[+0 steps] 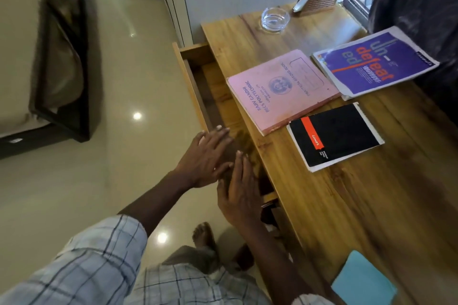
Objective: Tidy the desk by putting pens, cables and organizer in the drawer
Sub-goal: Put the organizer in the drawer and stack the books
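The wooden drawer (pixel 190 77) stands pulled out from the left side of the wooden desk (pixel 347 193). My left hand (pixel 205 156) lies flat, fingers straight, over the drawer's near end. My right hand (pixel 241 193) is just beside it, fingers straight, at the drawer's near corner. Neither hand holds anything. The hands and shadow hide what lies in the near part of the drawer. No pens, cables or organizer show on the desk top.
On the desk lie a pink record book (pixel 282 91), a purple book (pixel 374 62), a black notepad (pixel 334 136) and a teal item (pixel 364 280). A glass ashtray (pixel 275 18) and a brown stand (pixel 319 0) sit at the back. A bed (pixel 37 57) stands left.
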